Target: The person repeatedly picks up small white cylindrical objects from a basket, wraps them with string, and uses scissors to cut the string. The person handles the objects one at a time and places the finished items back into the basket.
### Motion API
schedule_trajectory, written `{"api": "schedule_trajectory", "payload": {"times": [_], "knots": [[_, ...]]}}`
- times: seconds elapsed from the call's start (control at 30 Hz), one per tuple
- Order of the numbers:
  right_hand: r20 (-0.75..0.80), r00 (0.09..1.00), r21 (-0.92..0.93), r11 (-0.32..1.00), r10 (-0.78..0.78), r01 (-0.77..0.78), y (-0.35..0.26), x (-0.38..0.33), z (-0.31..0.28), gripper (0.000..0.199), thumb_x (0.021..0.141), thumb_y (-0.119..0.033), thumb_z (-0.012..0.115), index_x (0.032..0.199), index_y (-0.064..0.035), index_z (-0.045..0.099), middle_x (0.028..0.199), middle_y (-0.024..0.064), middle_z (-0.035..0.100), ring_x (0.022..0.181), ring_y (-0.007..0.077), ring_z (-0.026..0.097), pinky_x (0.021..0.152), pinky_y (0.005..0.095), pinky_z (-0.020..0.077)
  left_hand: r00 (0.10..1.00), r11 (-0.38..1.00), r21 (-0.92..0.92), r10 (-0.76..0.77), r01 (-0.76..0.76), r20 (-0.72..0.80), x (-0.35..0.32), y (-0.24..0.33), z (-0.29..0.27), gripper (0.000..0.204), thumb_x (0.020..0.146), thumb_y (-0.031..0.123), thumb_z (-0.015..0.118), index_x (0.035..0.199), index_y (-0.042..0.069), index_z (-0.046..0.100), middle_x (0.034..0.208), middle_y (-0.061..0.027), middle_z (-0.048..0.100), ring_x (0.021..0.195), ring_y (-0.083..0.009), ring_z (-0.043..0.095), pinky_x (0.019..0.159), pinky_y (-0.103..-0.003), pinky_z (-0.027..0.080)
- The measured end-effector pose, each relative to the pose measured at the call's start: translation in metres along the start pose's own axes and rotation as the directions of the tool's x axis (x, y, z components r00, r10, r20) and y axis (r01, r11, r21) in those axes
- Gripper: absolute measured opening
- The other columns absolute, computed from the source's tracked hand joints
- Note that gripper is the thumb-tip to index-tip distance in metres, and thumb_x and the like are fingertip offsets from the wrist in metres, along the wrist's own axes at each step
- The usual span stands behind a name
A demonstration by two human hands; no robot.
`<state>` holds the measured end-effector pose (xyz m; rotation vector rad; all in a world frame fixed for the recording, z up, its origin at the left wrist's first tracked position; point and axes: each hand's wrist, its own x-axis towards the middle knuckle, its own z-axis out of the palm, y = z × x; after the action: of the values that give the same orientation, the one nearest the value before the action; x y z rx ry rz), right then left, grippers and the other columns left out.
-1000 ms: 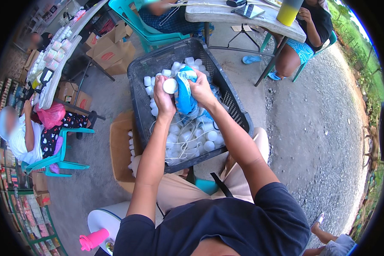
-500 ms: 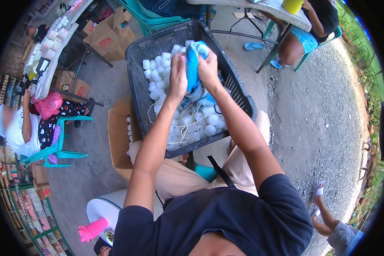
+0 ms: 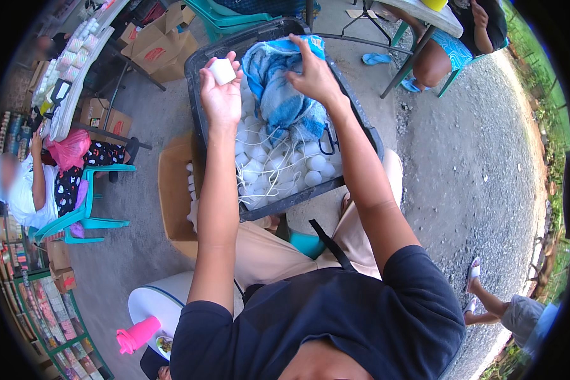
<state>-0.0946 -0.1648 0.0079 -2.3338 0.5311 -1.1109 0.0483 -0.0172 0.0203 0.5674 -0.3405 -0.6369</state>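
My left hand [image 3: 221, 95] is palm up over the left side of a black plastic basket [image 3: 201, 120], its fingers closed round a small white cylinder [image 3: 222, 71]. Over the far right part of the basket, my right hand [image 3: 315, 75] has its fingers spread beside and over a blue patterned towel [image 3: 282, 104]. The towel lies loosely bunched on many more white cylinders [image 3: 256, 168]. Thin white cords [image 3: 273, 174] trail across those pieces on the near side.
An open cardboard box [image 3: 176, 196] holding white pieces stands left of the basket. Farther left, a person sits on a teal chair [image 3: 85, 206] by a long table [image 3: 85, 82]. Another person sits at a table [image 3: 446, 22] at far right. A pink tumbler [image 3: 138, 334] is at lower left.
The towel, earlier bunched between both hands, is now spread on the pieces. My left hand has moved left and turned palm up, showing a white cylinder. My right hand has opened.
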Motion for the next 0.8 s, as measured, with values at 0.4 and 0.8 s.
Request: {"api": "schedule_trajectory", "payload": {"times": [0.4,0.8], "knots": [[0.708,0.654,0.212,0.803,0.266,-0.557,-0.021,-0.044,-0.039,0.022,0.081,-0.004,0.059,0.102,-0.0002,0.062,0.083,0.0112,0.068,0.078,0.0142,0.067,0.064,0.0289,0.0525,0.943,0.781,0.618,-0.266,0.089,0.201,-0.003,-0.011,-0.009,0.023,0.084,0.016,0.072,0.101,0.009,0.057,0.094,-0.0071,0.065,0.075,-0.0125,0.062,0.067,-0.025,0.049],[-0.280,0.951,-0.421,0.907,-0.129,-0.001,-0.078,-0.012,-0.067,0.035,0.072,0.001,0.058,0.104,-0.0123,0.068,0.100,0.0170,0.067,0.083,0.0376,0.066,0.075,0.0416,0.0528,0.899,0.796,0.596,-0.331,0.104,0.286,-0.013,-0.014,0.004,0.022,0.082,0.011,0.073,0.097,0.009,0.058,0.085,-0.0025,0.062,0.073,-0.0091,0.058,0.066,-0.024,0.047]]}}
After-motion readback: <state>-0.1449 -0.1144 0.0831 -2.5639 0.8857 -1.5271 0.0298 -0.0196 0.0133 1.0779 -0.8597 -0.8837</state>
